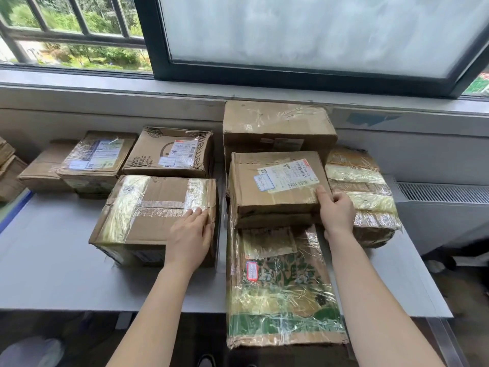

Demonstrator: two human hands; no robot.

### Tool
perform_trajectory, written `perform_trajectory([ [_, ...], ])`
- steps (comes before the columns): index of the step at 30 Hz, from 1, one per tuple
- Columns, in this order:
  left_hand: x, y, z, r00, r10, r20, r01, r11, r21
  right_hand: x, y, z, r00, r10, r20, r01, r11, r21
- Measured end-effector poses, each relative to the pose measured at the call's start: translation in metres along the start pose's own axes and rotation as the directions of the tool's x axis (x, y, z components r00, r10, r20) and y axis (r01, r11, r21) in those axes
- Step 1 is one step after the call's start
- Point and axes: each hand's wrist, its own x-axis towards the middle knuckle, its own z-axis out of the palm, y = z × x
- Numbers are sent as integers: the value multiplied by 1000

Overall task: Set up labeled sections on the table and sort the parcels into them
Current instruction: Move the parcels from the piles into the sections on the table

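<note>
Several taped cardboard parcels lie on a grey table (53, 260) under a window. My left hand (189, 239) rests flat, fingers straight, on the near right corner of a heavily taped parcel (148, 207). My right hand (336, 210) grips the near right corner of a labelled parcel (275, 186), thumb on top and fingers curled round its side. That parcel sits on a long green-printed parcel (280, 287) which overhangs the table's front edge. Behind stands a big parcel (275, 123); to the right lies a tape-wrapped parcel (362, 189).
At the back left lie a parcel printed "100% cotton" (169, 152), a labelled parcel (98, 157) and a plain flat one (42, 168). More cardboard (8, 170) shows at the left edge. A radiator (444, 197) stands at the right. Bare tabletop lies at the front left.
</note>
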Motion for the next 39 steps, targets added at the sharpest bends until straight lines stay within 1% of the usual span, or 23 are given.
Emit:
perform_trajectory([
  [3,0,-1,0,1000,4,-3,-4,1000,4,-5,-5,6,999,15,-44,-14,1000,24],
  [7,1,-1,0,1000,15,-8,-15,1000,11,-10,-10,18,999,16,-52,-15,1000,9],
  [10,1,-2,0,1000,24,-12,-24,999,24,-6,-15,20,999,10,-33,-11,999,-32],
  [16,-1,-1,4,999,22,-49,-21,999,30,-7,-12,21,997,-74,-9,73,993,-94],
  [20,-3,-3,3,997,40,-71,-36,998,48,-6,-11,19,997,-58,43,63,989,-136],
  [23,-4,-3,0,998,38,-41,-36,999,33,-5,-14,15,998,-56,1,55,981,-187],
  [24,-5,-3,-1,999,36,-35,-35,999,26,-6,-15,13,995,-93,-32,86,979,-184],
  [26,-6,-3,-5,999,28,-41,-27,999,23,-7,-20,10,973,-223,-64,211,964,-163],
  [29,-9,-6,-13,997,-11,-72,11,1000,4,-10,-33,8,916,-400,-39,386,903,-189],
  [32,-12,-9,-28,993,-46,-112,47,999,8,-15,-48,12,880,-475,20,470,863,-185],
  [36,-16,-21,-53,976,-80,-201,90,995,38,-32,-58,25,845,-516,140,533,832,-151],
  [39,-22,-32,-71,956,-98,-277,117,992,51,-51,-63,40,782,-586,212,620,765,-172],
])
